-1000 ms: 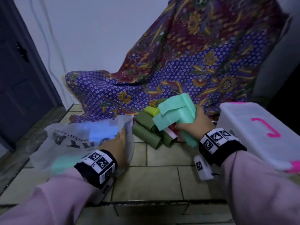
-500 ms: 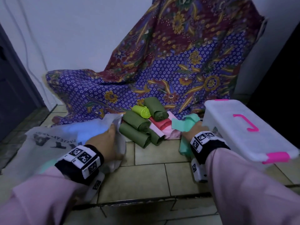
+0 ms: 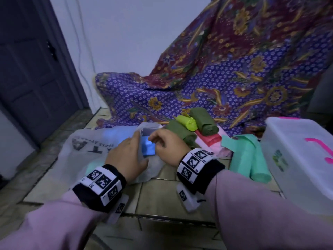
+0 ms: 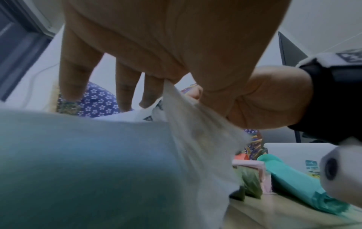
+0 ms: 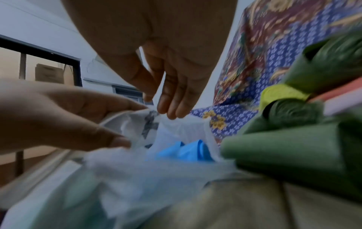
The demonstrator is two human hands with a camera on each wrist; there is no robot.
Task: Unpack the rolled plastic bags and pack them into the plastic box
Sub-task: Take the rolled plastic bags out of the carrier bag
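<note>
A white printed carrier bag [image 3: 86, 148] lies on the tiled floor with a blue roll [image 3: 147, 148] showing in its mouth. My left hand [image 3: 134, 141] pinches the bag's rim [image 4: 176, 99] between thumb and forefinger. My right hand [image 3: 155, 141] has its fingertips [image 5: 168, 111] pinching the opposite rim, just above the blue roll [image 5: 186, 151]. A teal roll [image 4: 78, 155] bulges inside the bag. Dark green rolls [image 3: 180, 131], a lime roll [image 3: 187, 122], red and pink ones [image 3: 210, 139] and a mint roll [image 3: 250, 159] lie loose. The white plastic box [image 3: 297, 159] stands at the right, lid on.
A patterned purple and maroon cloth [image 3: 225, 78] drapes down the wall onto the floor behind the rolls. A dark door [image 3: 32, 69] stands at the left. Bare floor tiles [image 3: 158, 193] lie in front of the bag.
My right hand has left the mint roll beside the box and moved left to the bag's mouth. My left hand has stayed on the bag, and the blue roll now shows.
</note>
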